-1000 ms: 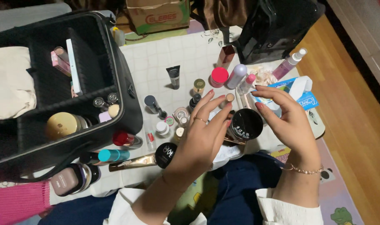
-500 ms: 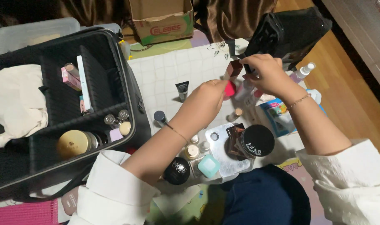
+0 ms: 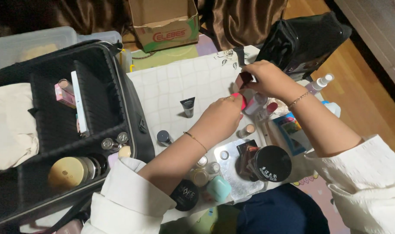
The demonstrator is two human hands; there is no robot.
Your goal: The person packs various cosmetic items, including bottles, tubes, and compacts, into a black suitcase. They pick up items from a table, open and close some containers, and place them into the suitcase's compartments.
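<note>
Both hands reached further; right hand (image 3: 266, 78) grips dark-red box (image 3: 244, 79) (case (image 3: 98, 104) w/ jars).

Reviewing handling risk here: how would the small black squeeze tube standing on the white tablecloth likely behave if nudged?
The black squeeze tube stands alone on its cap end, so it probably tips easily. It looks small and plastic, likely light and unlikely to break. Once down, its flattened end should limit rolling.

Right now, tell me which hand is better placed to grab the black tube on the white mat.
Left, probably. The left hand, though holding a pink item, sits just beside the black tube; the right hand is farther back, gripping a dark red box.
</note>
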